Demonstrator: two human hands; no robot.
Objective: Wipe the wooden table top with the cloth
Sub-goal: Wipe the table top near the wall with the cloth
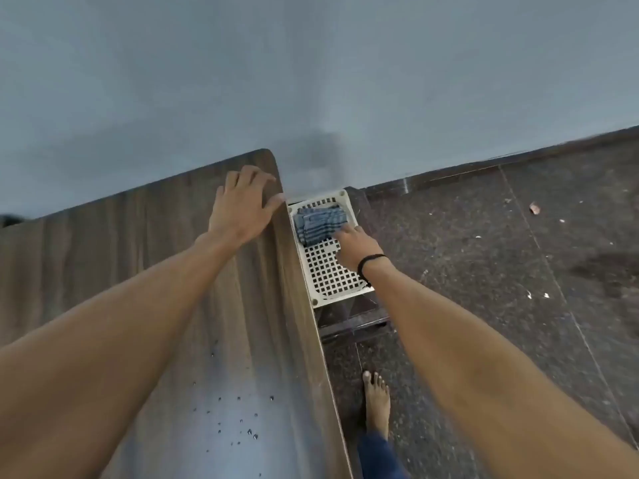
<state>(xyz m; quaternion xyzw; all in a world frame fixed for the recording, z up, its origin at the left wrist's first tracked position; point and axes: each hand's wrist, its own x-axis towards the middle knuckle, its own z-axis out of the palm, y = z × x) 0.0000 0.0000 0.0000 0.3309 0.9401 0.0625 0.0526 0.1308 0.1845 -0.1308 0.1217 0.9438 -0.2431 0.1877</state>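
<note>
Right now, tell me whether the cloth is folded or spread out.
Folded: the blue checked cloth lies as a compact layered bundle on the white perforated stool, covering only its far end.

The left grip (238, 209) rests flat on the wooden bench (138, 243) near its far right corner, with the fingers spread. Beside the bench stands a white perforated plastic stool (332, 281), and a folded blue checked cloth (320, 223) lies on its far part. The right grip (356, 248), with a black band (371, 259) on the wrist, touches the near edge of the cloth; if it pinches the cloth is not clear. Small water drops (238, 399) lie on the near part of the bench. A bare foot (377, 399) stands on the dark speckled floor (501, 254).
</note>
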